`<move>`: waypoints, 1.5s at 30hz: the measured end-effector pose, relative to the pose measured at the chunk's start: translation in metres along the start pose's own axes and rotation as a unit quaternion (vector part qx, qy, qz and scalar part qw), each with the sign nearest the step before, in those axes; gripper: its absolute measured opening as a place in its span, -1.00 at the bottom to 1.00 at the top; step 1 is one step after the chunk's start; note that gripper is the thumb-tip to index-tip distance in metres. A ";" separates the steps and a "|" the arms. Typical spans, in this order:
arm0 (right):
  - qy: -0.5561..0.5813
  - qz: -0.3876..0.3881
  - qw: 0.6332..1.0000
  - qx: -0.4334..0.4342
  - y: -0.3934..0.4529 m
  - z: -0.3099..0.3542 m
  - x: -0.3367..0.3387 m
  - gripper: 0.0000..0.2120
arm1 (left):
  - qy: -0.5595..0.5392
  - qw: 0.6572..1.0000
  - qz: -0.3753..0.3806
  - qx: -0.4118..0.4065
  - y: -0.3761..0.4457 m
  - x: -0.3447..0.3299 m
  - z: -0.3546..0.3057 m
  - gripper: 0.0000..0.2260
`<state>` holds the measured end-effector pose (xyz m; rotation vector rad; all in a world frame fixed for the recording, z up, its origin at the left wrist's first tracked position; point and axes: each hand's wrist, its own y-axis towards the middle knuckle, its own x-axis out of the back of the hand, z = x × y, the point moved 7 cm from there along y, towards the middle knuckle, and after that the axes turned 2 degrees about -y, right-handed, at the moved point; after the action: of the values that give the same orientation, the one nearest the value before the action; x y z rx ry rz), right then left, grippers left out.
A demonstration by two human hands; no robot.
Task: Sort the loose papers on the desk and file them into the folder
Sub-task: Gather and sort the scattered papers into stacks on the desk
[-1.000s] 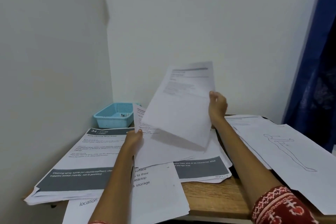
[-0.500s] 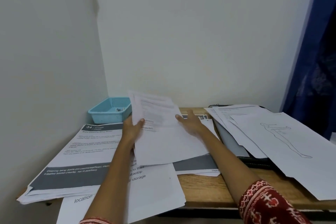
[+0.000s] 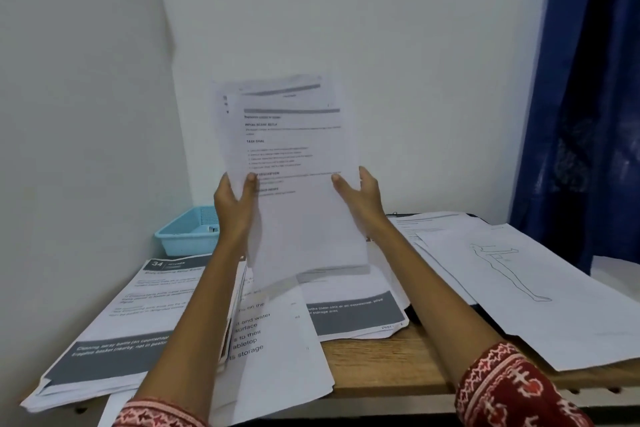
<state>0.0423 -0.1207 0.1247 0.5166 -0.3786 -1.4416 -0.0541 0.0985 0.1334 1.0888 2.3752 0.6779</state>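
A small stack of printed white sheets [image 3: 298, 191] stands upright in the air above the desk, text facing me. My left hand [image 3: 235, 201] grips its left edge, thumb on the front. My right hand [image 3: 360, 198] holds the right edge, thumb on the front and fingers behind. Loose papers cover the desk: a pile with grey bands [image 3: 138, 319] at the left, sheets in the middle [image 3: 346, 308], and a pile with a line drawing of a figure [image 3: 512, 281] at the right. A dark folder [image 3: 485, 319] peeks out under the right pile.
A light blue plastic basket [image 3: 188, 232] sits in the back left corner against the white walls. A blue curtain [image 3: 588, 97] hangs at the right. The wooden desk [image 3: 381, 360] shows bare near its front edge, where several sheets overhang.
Both hands have lifted the sheets from lying on the desk to upright in the air. Earlier the right hand had laid a single raised sheet down onto them.
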 end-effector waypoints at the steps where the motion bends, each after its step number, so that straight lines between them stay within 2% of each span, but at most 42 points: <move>1: 0.005 0.000 1.000 -0.003 0.000 0.001 0.003 -0.54 | 0.006 1.000 0.003 -0.009 -0.001 -0.001 -0.005 -0.76; 4: -0.009 0.005 1.000 -0.019 -0.004 -0.007 0.008 -0.45 | 0.018 1.000 0.002 -0.015 -0.010 0.003 0.002 -0.79; 8: -0.033 0.023 0.998 -0.044 -0.013 -0.033 0.012 -0.68 | 0.053 0.998 -0.017 0.018 -0.037 0.008 0.035 -0.74; 10: -0.026 0.038 0.997 -0.061 -0.018 -0.045 0.010 -0.75 | 0.061 0.997 -0.014 0.040 -0.051 0.007 0.050 -0.75; 12: -0.026 0.041 0.996 -0.077 -0.019 -0.050 0.010 -0.78 | 0.087 0.995 0.002 0.055 -0.058 0.004 0.061 -0.67; 14: -0.058 0.045 0.994 -0.085 -0.016 -0.049 0.012 -0.73 | 0.124 0.990 0.013 0.065 -0.056 -0.001 0.064 -0.61; 15: -0.074 0.050 0.992 -0.092 -0.014 -0.046 0.012 -0.65 | 0.141 0.988 0.014 0.069 -0.053 -0.005 0.062 -0.61; 16: -0.089 0.056 0.989 -0.106 -0.011 -0.045 0.016 -0.56 | 0.157 0.985 0.014 0.072 -0.050 -0.010 0.059 -0.65; 18: -0.135 0.071 0.981 -0.122 -0.003 -0.034 0.028 -0.53 | 0.191 0.978 0.007 0.081 -0.043 -0.022 0.048 -0.75; 20: -0.230 0.087 0.960 -0.131 0.007 -0.022 0.055 -0.54 | 0.208 0.974 -0.009 0.094 -0.038 -0.033 0.035 -0.78; 24: -0.343 -0.009 0.926 -0.157 0.009 -0.009 0.171 -0.50 | 0.216 0.968 -0.032 0.125 -0.037 -0.049 0.024 -0.74; 25: -0.378 -0.036 0.908 -0.179 0.002 -0.011 0.203 -0.49 | 0.218 0.967 -0.028 0.129 -0.038 -0.052 0.025 -0.74; 29: -0.513 -0.099 0.794 -0.310 -0.052 -0.038 0.311 -0.48 | 0.218 0.963 0.013 0.159 -0.059 -0.077 0.041 -0.73; 31: -0.530 -0.100 0.776 -0.327 -0.074 -0.046 0.333 -0.47 | 0.220 0.959 0.035 0.175 -0.070 -0.090 0.052 -0.73; 36: -0.525 -0.115 0.772 -0.339 -0.092 -0.032 0.351 -0.42 | 0.223 0.953 0.059 0.195 -0.090 -0.108 0.067 -0.75; 39: -0.507 -0.075 0.767 -0.387 -0.097 -0.025 0.358 -0.34 | 0.240 0.949 0.059 0.194 -0.096 -0.109 0.066 -0.74; 41: -0.509 -0.063 0.760 -0.399 -0.097 -0.019 0.368 -0.35 | 0.246 0.948 0.058 0.192 -0.097 -0.107 0.065 -0.73; 43: -0.483 -0.071 0.778 -0.397 -0.093 -0.012 0.376 -0.47 | 0.254 0.947 0.058 0.188 -0.096 -0.106 0.063 -0.73; 45: -0.431 -0.102 0.815 -0.373 -0.088 -0.003 0.384 -0.58 | 0.261 0.946 0.056 0.185 -0.094 -0.107 0.061 -0.73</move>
<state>0.0094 -0.5060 0.0506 -0.8041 -0.4241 -1.8311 -0.0096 -0.0238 0.0490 1.3376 3.0029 0.6327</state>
